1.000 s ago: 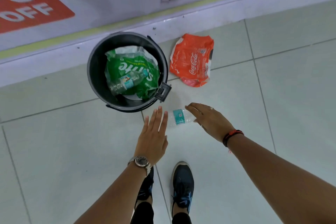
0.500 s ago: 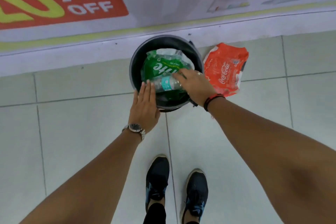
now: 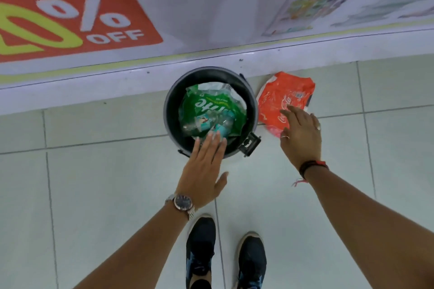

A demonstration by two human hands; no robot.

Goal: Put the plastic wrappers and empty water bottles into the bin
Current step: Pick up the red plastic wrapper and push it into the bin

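**Head view: one bin, two wrappers, two bottles, two empty hands**

One round black plastic bin (image 3: 252,110) stands on the pale tiled floor (image 3: 105,183), close against the white base of a wall (image 3: 94,87) that carries one red sign reading "% OFF" (image 3: 70,14). Inside the bin lies one crumpled green plastic wrapper with white lettering (image 3: 204,103). On top of that wrapper lie what appear to be two clear empty water bottles with teal labels (image 3: 211,123); the blur makes their outlines hard to separate. One crumpled red plastic wrapper with white cola lettering (image 3: 281,98) lies on the floor, just beside the bin on its right and near the wall base.

The left hand (image 3: 204,171) is flat, palm down, fingers together, with the fingertips over the near rim of the bin, just short of the bottles; its grip is released and holds nothing. It wears one metal wristwatch (image 3: 182,203). The right hand (image 3: 303,134) is spread over the near edge of the red wrapper; its grip is released too, and whether the fingers touch the wrapper cannot be told. That wrist carries one dark and red band (image 3: 313,165). Two dark shoes (image 3: 202,248) stand on the floor below the arms.
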